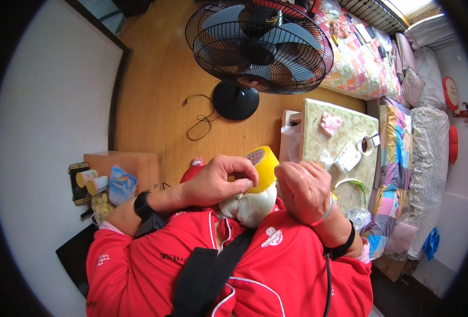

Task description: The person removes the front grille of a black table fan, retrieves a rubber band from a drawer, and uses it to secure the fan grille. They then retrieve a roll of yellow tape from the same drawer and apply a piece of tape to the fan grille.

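Observation:
A wide roll of yellow tape (266,168) stands tilted between my two hands, against a white, smooth, rounded thing (252,207) on my lap whose kind I cannot tell. My left hand (218,179) is at the roll's left side, thumb and forefinger brought together in a pinch. Whatever those fingertips hold is too small to make out. On the roll's right, my right hand (307,191) is raised with its fingers curled closed. Its fingertips are partly hidden, so anything inside does not show.
A standing fan (258,50) and its cord are ahead on the wooden floor. To the right, a marble-patterned table (310,119) holds a pink cloth (330,123), tissues and a tape roll (366,145). A wooden box (144,164) stands left, beside cups and a blue packet (122,185).

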Demonstrator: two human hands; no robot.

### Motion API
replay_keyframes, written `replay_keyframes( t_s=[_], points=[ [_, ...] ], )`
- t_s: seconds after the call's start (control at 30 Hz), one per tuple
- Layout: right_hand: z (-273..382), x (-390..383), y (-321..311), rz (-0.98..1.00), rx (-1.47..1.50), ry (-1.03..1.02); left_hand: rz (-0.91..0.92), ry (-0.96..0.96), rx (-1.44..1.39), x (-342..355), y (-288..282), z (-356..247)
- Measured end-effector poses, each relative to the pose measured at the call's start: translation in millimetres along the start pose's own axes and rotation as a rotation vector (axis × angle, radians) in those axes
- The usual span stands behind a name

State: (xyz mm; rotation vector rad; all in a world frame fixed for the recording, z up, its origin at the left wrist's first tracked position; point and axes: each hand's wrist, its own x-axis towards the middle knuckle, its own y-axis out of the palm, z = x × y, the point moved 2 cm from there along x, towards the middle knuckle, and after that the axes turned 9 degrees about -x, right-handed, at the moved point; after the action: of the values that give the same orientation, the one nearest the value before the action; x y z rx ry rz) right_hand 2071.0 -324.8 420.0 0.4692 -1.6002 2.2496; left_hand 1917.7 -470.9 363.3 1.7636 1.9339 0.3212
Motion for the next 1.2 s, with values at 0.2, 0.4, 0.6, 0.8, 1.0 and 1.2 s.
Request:
replay_keyframes(
  t_s=[0.2, 0.4, 0.6, 0.8, 1.0, 1.2],
  points=[
    [12.8, -3.4, -9.5, 0.002, 0.017, -0.194, 0.017, 0.017, 0.120, 1.0, 5.4, -5.4],
    [6.4, -6.0, -4.5, -0.039, 0.157, 0.319, -0.003, -0.046, -0.002, -0.2, 2.7, -0.7],
    [4.4, -2.0, -5.1, 0.040, 0.059, 0.244, -0.017, -0.025, -0.044, 1.4, 3.1, 3.0],
    [4.6, -1.2, -4.1, 0.151, -0.101, 0.217, -0.015, -0.037, -0.050, 2.1, 4.0, 3.2],
    [1.3, -3.2, -2.6, 0.052, 0.242, 0.466, -0.032, -0.004, -0.013, 2.5, 2.1, 6.5],
    [-6.0, -11.7, 6.4, -0.009, 0.253, 0.305, -0.037, -0.026, -0.023, 0.9, 2.8, 5.7]
  ],
)
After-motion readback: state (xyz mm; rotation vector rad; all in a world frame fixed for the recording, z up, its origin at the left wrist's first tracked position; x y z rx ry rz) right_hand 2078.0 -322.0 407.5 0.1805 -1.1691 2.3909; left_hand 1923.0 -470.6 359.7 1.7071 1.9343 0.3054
